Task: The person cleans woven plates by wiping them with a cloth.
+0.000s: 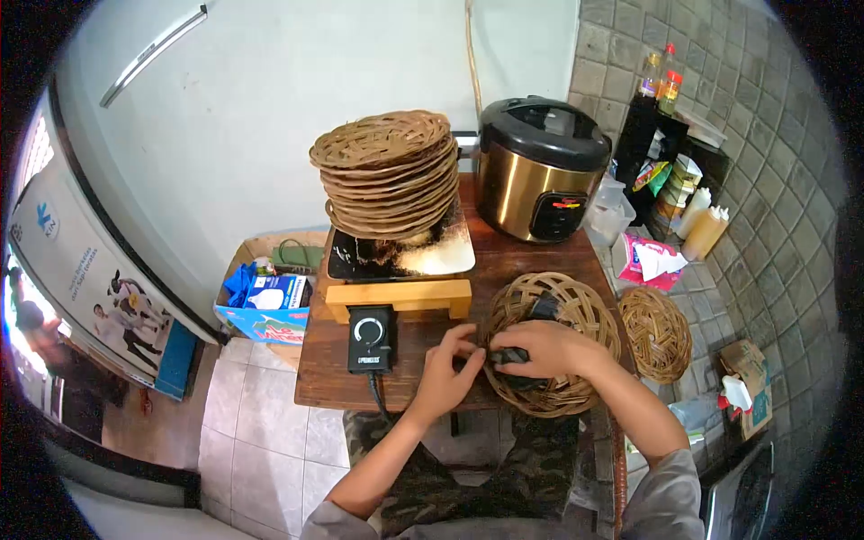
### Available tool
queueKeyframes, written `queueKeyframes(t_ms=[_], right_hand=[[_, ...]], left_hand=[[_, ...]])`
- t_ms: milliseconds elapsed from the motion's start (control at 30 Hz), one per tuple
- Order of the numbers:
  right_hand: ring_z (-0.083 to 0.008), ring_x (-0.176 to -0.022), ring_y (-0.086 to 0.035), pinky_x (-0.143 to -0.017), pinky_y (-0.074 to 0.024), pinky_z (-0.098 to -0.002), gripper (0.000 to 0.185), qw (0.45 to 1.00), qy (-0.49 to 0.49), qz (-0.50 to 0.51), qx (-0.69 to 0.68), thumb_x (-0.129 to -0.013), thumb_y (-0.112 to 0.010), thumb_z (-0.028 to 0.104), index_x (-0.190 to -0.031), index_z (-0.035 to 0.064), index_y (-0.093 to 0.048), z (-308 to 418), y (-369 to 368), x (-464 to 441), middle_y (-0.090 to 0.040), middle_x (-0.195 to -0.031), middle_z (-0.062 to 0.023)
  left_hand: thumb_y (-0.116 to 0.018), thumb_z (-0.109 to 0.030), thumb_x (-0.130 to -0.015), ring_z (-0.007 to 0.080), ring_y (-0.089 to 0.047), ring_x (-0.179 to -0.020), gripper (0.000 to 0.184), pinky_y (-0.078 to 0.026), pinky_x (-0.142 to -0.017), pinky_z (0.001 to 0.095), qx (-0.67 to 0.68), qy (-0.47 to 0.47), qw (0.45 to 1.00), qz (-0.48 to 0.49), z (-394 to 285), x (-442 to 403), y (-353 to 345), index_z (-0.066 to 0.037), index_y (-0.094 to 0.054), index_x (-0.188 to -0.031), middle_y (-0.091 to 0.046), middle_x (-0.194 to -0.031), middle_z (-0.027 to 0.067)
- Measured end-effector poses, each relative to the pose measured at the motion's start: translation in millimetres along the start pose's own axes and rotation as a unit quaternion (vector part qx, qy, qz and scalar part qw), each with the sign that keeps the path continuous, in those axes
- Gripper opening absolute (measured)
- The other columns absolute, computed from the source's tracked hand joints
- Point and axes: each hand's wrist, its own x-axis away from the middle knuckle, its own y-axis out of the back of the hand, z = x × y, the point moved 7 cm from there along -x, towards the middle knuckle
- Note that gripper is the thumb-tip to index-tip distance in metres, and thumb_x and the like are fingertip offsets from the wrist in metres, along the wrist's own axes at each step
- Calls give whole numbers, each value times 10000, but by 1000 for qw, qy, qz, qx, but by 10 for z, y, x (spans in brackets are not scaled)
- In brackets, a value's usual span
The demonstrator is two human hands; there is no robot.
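A round woven rattan basket (pixel 589 310) sits on the wooden table, with dark items (pixel 543 309) inside it. My right hand (pixel 551 346) reaches over the basket, its fingers closed on a small black object (pixel 511 356) whose kind I cannot make out. Close to the basket's left rim is my left hand (pixel 450 367), fingers curved and thumb apart from them, near the black object. Nothing shows plainly in its grasp. A black control box with a dial (pixel 370 338) lies left of this hand, its cable running down past the table's edge.
Stacked woven plates (pixel 387 175) stand on a dark flat plate (pixel 351 256) behind a wooden bar (pixel 400 295). A rice cooker (pixel 543 171) is at the back. Another woven plate (pixel 655 333), a tissue pack (pixel 648 261) and sauce bottles (pixel 705 234) are on the right. A carton (pixel 270 301) stands left.
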Motion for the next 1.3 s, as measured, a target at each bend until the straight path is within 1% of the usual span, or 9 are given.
queueKeyframes(t_ms=[267, 333, 567, 667, 733, 867, 933, 1100, 1300], right_hand=[[-346, -1035, -586, -918, -449, -442, 495, 1000, -1, 25, 16, -889, -674, 444, -1247, 111, -597, 154, -41, 187, -607, -1103, -127], [-348, -1017, -591, -895, -450, -447, 498, 999, 6, -3, 45, -879, -687, 425, -1247, 103, -597, 121, -93, 191, -605, -1070, -133], [-371, -975, -647, -835, -515, -466, 390, 994, -94, 23, 44, -888, -675, 335, -1227, 155, -607, -94, -166, 35, -631, -1146, -149], [-373, -920, -669, -776, -543, -465, 381, 986, -112, -48, 117, -876, -681, 328, -1210, 155, -619, -260, -144, -63, -659, -1112, -160], [-373, -866, -666, -709, -537, -469, 314, 968, -117, -192, 108, -880, -680, 305, -1132, 122, -651, -469, 24, -130, -679, -949, -162], [-397, -871, -659, -728, -538, -470, 280, 942, -235, -216, 102, -876, -687, 287, -1067, 85, -647, -722, 229, -151, -690, -920, -185], [-407, -851, -659, -730, -529, -479, 290, 954, -193, -221, 64, -868, -701, 280, -1068, 79, -646, -759, 237, -142, -695, -915, -186], [-384, -880, -665, -757, -534, -458, 344, 995, -88, -33, -33, -849, -706, 335, -1102, 107, -660, -322, 11, -28, -687, -957, -168], [-372, -903, -656, -762, -525, -464, 343, 999, -35, 35, -12, -840, -706, 326, -1115, 124, -666, 37, -98, 122, -659, -993, -143]], left_hand=[[-591, -239, -986, 228, -644, -860, 515, -345, -1013, 383, -153, -46, 987, -5, -66, 125, -29, -34, -458, -1440, -699, -989, 101], [-628, -225, -965, 263, -509, -1104, 537, -400, -979, 389, -135, -16, 991, -2, -65, 106, -23, -106, -455, -1460, -647, -1124, 133], [-705, -242, -918, 248, -504, -1083, 405, -402, -950, 377, -55, 9, 998, 0, -62, 126, 0, -73, -539, -1246, -614, -1009, 86], [-739, -268, -894, 228, -506, -1082, 391, -389, -960, 366, -142, -42, 987, 56, -108, 123, -40, -79, -542, -1174, -610, -977, 59], [-752, -278, -883, 214, -510, -1089, 402, -381, -969, 359, -148, -45, 986, 64, -97, 126, -62, -82, -541, -1164, -628, -978, 54], [-772, -298, -868, 198, -563, -1079, 429, -372, -994, 354, -126, -43, 983, 124, -123, 122, -140, -79, -539, -1154, -691, -1011, 52], [-750, -299, -890, 224, -620, -1072, 412, -414, -979, 382, -131, -22, 985, 106, -152, 84, -121, -62, -534, -1149, -713, -1067, 94], [-692, -327, -931, 269, -646, -1061, 488, -490, -890, 402, -24, 6, 999, -30, -79, 62, 17, -15, -515, -1262, -681, -1111, 174], [-680, -359, -924, 317, -576, -1092, 619, -480, -900, 397, -149, -10, 987, 52, -176, 96, -63, -66, -484, -1432, -670, -1111, 192]])
